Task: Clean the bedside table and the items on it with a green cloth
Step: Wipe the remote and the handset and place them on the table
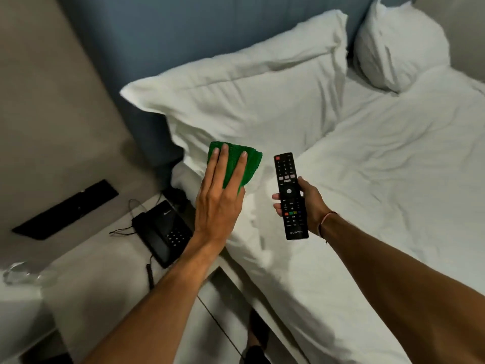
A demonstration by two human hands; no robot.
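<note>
A folded green cloth is held over the edge of the bed, beside the bedside table. My left hand lies flat on top of the cloth with its fingers straight, and the thumb pinches the cloth from below. To the right, my right hand grips a black TV remote around its middle. The remote's buttons face up and its top end points away from me. Cloth and remote are a short gap apart.
A black desk phone with its cord lies on the bedside table. A clear glass item stands at the table's left edge. A black panel is set in the wall. White pillows and a duvet cover the bed.
</note>
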